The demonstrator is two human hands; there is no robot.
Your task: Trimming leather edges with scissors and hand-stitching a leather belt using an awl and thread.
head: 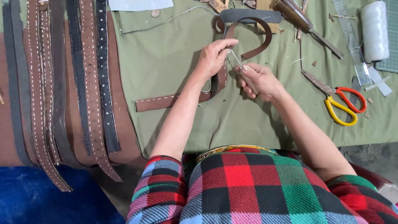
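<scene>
Green cloth [174, 62] covers the work table, used as landmark here. Off its left edge, a row of stitched leather straps [89, 83] lies side by side, brown and dark, running down over the table's near edge. Near the cloth's middle, a long brown strap [166, 101] with white stitching lies flat, then curves up under the hands and loops back toward the cloth's far edge. Both hands sit over that curve, about cloth centre. Left hand [213, 58] fingers curled, thumb and forefinger pinched on a thin pale thread [234, 57]. Right hand [259, 81] closed in a loose fist, fingertips pinching the lower end of the same thread, pulled taut between the two hands; needle too small to tell. At the cloth's far right corner, a white spool of thread [374, 31] lies beside a clear ruler [352, 39]. Right of centre on the cloth, scissors [340, 103] with one orange and one yellow handle, blades shut. At the cloth's far edge, a wooden-handled tool [302, 20] lies slanted.
</scene>
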